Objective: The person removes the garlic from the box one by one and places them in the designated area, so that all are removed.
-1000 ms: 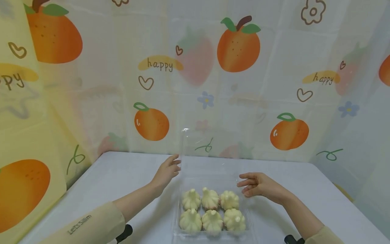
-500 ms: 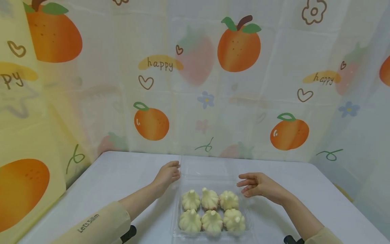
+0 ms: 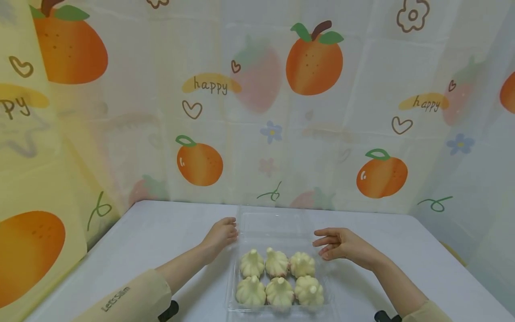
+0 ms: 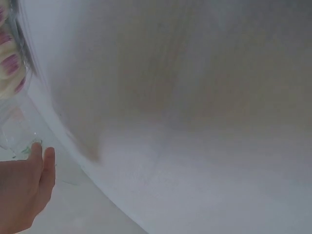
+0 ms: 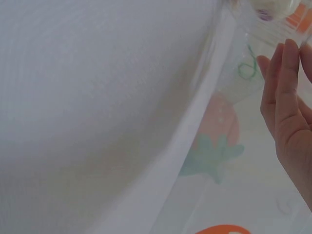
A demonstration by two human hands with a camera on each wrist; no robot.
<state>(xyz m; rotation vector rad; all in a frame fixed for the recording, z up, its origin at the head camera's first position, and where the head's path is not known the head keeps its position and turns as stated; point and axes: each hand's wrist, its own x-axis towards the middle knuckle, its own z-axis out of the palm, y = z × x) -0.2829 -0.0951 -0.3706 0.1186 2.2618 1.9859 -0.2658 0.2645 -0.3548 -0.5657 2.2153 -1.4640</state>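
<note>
Several pale garlic bulbs [image 3: 280, 263] sit in two rows of three inside a clear plastic box [image 3: 257, 308]. Its hinged lid [image 3: 273, 222] leans back on the far side, away from the bulbs. My left hand [image 3: 220, 232] is at the lid's left edge, fingertips right at the plastic and lightly bent. On the other side, my right hand [image 3: 338, 242] hovers by the box's back right corner with relaxed fingers, holding nothing. The left wrist view has that hand [image 4: 29, 187] low in the left corner; the right wrist view shows the fingers [image 5: 287, 83] nearly straight.
A white table [image 3: 169, 237] carries the box near its front edge. Behind it hangs a cloth backdrop [image 3: 350, 120] printed with oranges, hearts and strawberries. Beige sleeves [image 3: 128, 299] cover the forearms, with black straps [image 3: 169, 309] below.
The lid has tipped back from nearly upright to a lower position. My left hand has come down a little with it, while the right hand and the garlic bulbs have stayed in place.
</note>
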